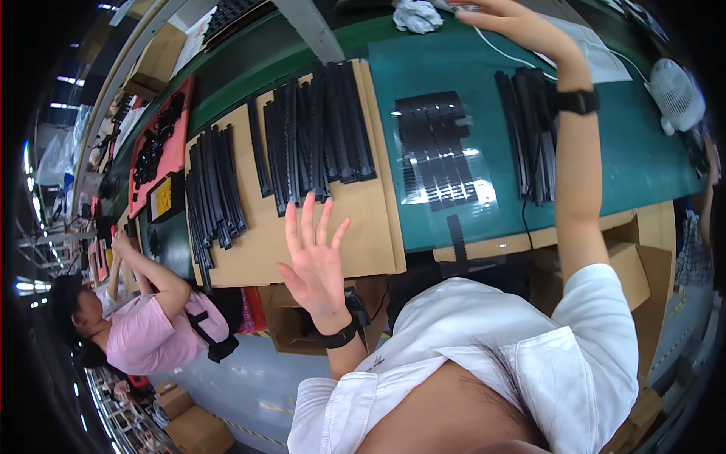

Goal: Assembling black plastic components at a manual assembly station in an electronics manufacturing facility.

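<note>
Beside loose strips (291,144) seemingly remaining, one row (435,155) apparently done, the left hand (314,265) is hanging wide, grip unclear at the right hand (523,27).

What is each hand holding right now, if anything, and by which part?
The left hand holds nothing: its palm is open, fingers spread. The right hand is partly cut off by the top edge, so any hold there cannot be told.

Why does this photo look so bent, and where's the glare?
Head view: wide fisheye lens, the flat green tabletop bows along its front edge; head view: white glare on the clear plastic sheet, beside the block of flat black strips.
</note>
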{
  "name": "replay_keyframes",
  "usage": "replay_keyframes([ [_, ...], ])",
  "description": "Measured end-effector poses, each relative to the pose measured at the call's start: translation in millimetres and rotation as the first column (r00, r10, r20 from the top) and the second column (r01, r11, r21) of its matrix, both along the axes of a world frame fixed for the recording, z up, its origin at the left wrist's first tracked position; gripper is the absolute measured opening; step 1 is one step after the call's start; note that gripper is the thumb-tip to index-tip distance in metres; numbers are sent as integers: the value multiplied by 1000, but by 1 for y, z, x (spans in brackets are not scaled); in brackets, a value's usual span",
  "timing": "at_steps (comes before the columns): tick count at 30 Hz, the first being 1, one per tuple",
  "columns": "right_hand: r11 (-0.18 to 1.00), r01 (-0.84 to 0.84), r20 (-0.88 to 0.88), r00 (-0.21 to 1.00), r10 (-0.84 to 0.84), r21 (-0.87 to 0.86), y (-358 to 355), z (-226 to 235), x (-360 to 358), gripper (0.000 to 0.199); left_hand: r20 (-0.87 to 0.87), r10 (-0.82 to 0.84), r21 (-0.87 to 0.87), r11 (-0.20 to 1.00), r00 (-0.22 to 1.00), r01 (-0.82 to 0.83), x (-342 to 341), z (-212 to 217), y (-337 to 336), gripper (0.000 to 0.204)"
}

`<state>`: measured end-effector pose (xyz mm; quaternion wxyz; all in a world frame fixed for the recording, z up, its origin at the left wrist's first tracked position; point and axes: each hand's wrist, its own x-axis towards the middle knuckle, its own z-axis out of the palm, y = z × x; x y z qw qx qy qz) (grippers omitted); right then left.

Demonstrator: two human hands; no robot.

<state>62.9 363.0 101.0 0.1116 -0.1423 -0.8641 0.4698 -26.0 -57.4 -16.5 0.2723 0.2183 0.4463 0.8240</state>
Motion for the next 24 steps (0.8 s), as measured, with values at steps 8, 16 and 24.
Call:
replay_keyframes([
  [8,698,675,359,606,-710,240,10,-87,153,96,4,-169,-15,985,986,169,11,-5,16,72],
  [16,650,536,474,445,-760,539,7,-163,121,110,59,-273,-123,953,960,278,37,4,24,45],
  [24,707,586,498,510,-702,396,8,-148,106,97,60,-300,-147,941,952,306,56,12,30,31],
])
